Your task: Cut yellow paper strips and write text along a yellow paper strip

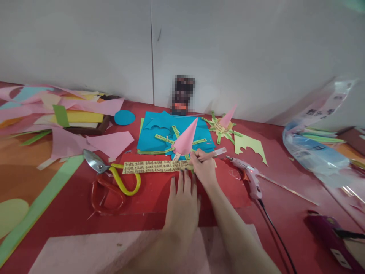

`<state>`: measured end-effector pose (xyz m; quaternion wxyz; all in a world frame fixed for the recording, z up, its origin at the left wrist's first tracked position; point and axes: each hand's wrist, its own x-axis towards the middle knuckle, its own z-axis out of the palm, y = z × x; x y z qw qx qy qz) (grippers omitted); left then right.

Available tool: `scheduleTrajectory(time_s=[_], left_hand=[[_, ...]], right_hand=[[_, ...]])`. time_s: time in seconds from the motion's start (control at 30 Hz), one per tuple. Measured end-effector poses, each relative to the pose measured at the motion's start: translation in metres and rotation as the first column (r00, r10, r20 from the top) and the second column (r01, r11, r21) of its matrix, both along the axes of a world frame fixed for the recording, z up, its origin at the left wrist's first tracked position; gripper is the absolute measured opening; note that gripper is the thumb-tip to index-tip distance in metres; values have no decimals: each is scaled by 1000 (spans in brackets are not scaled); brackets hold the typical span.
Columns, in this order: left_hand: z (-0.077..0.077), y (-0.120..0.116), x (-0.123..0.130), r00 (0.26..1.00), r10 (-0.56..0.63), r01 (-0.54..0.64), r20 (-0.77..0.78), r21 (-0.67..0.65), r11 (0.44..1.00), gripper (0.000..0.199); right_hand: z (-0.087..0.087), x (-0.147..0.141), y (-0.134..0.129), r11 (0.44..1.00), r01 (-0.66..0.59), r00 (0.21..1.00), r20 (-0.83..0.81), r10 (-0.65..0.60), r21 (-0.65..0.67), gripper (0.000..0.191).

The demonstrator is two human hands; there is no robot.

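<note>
With its fingers wrapped round a pen (219, 152), my right hand (203, 169) rests at the right part of a cream paper strip (151, 166) covered in rows of handwriting. The pen's tip is hidden by the hand. My left hand (183, 201) lies flat, fingers stretched out, its fingertips at the strip's lower edge. Under the strip is a red sheet (154, 198). Just beyond my hands stands a pink paper cone (186, 140) with written green strips (165, 139) spread around it, over blue paper (149, 133).
Scissors (98, 163) with red and yellow handles lie left. A pink glue gun (248, 173) with a cord is right; a purple tool (332, 236) lies nearer. Another cone piece (224, 123), cut green paper (249, 146), a plastic bag (310, 140) and paper scraps (68, 140) surround the work.
</note>
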<state>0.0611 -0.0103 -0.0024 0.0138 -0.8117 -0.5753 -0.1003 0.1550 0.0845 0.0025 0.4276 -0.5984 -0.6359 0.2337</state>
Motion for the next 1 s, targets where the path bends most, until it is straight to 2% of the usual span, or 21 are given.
scheduleTrajectory(time_s=[0.17,0.4,0.7,1.0], left_hand=[[0,0,-1,1000,-3,3,9,-7,1000,43],[0,0,0,1000,-4,4,3,-9,1000,44],[-2,0,0,1000,1,-1,29,3,1000,42],[-1,0,-1,1000,2,-2,24,0,1000,42]], right_hand=[[1,0,0,1000,16,999,41,-17,21,32],[-1,0,0,999,41,999,3,-41,20,32],[1,-1,-1,1000,17,996,83,-19,21,30],[1,0,-1,1000,3,999,49,-3,15,32]])
